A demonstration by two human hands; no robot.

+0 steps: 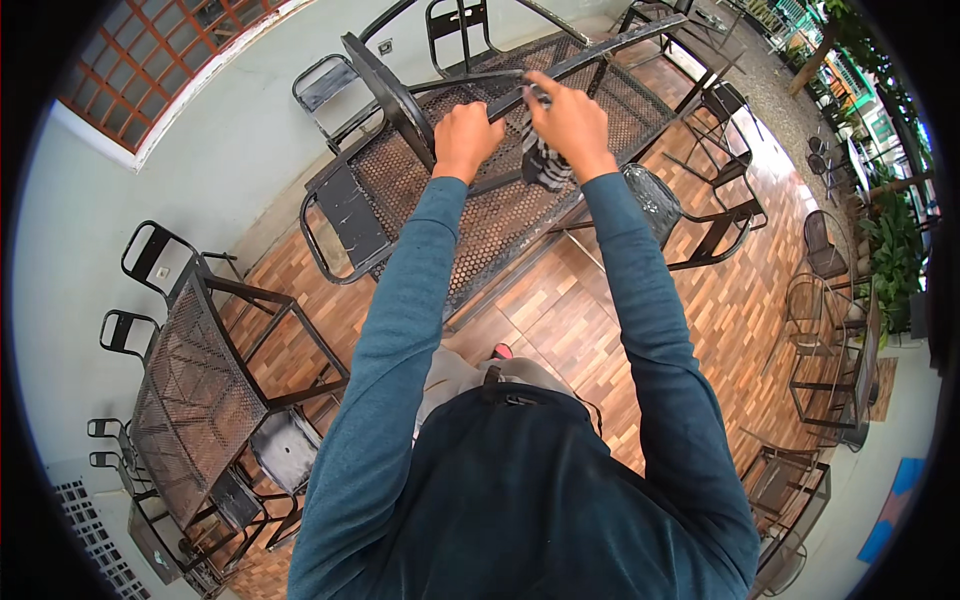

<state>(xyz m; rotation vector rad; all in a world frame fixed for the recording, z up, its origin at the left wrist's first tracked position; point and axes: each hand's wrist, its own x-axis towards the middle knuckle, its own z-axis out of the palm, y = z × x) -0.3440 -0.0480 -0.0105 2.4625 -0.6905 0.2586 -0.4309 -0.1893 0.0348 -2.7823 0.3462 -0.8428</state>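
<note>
A black metal frame (620, 46), made of bars like a chair's, lies tipped on a dark perforated metal table (495, 215). My left hand (466, 140) is closed around one of its bars, with the knuckles upward. Just to the right, my right hand (572, 122) holds a black-and-white patterned cloth (543, 165) against the same bar. Part of the cloth hangs below the fingers over the tabletop. My right index finger lies along the top of the bar; the other fingertips are partly hidden.
Black metal chairs stand around this table, one at its left (345, 215) and one at its right (655, 205). Another mesh table (190, 390) with chairs is at the left. More chairs and tables line the right side, near plants (890, 240). The floor (560, 310) is wood-patterned tile.
</note>
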